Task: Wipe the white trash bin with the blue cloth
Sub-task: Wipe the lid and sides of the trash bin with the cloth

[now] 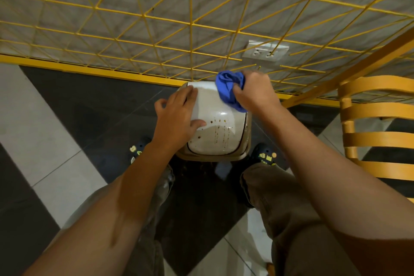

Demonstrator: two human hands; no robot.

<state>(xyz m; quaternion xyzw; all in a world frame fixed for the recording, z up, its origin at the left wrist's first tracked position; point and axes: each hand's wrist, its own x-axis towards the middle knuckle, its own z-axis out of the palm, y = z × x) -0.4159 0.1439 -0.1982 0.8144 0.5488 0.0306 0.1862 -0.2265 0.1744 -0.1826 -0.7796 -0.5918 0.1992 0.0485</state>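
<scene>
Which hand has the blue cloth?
The right hand grips the blue cloth; the left hand only rests on the white trash bin.

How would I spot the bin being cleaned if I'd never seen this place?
Find the big yellow wire grid. At its foot, between the person's shoes, stands the white trash bin; unlike anything nearby, its rounded top carries brown drips.

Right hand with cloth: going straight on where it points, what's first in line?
Probably the yellow wire grid behind the bin. The right hand, gripping the blue cloth, is at its far corner; the gap to the grid is unclear.
</scene>
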